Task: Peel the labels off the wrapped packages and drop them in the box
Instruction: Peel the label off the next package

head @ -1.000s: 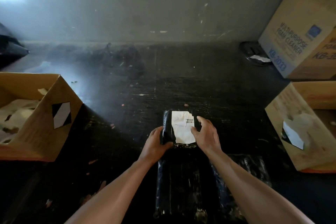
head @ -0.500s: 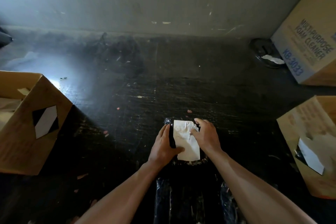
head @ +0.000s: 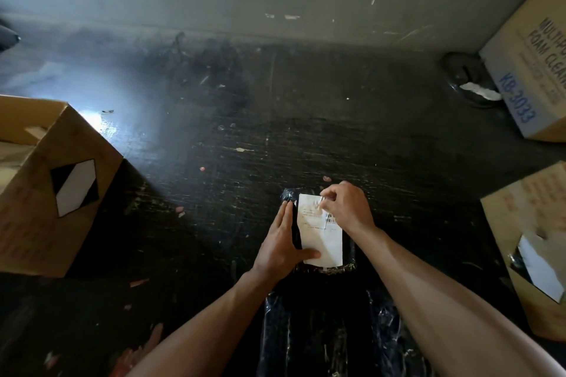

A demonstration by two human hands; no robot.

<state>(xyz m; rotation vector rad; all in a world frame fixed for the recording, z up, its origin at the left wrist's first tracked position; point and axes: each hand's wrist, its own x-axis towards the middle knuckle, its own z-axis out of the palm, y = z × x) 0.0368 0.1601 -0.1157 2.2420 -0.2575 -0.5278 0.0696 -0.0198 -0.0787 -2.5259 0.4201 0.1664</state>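
A black wrapped package (head: pixel 291 199) lies on the dark floor in front of me, with a white paper label (head: pixel 321 239) covering most of its top. My left hand (head: pixel 283 242) lies flat on the package's left side, thumb on the label's lower left corner. My right hand (head: pixel 344 206) pinches the label's upper right corner between its fingertips. More black wrapped packages (head: pixel 321 333) lie between my forearms, nearer to me. An open cardboard box (head: pixel 61 187) with paper scraps inside stands at the left.
A second open cardboard box (head: pixel 526 223) stands at the right edge. A closed foam-cleaner carton (head: pixel 533 70) sits at the far right against the wall, beside a dark round object (head: pixel 468 79). Small scraps litter the floor.
My left hand has flattened onto the package's left side. My right hand has moved up to the label's top right corner and pinched it. The camera has tilted a little.
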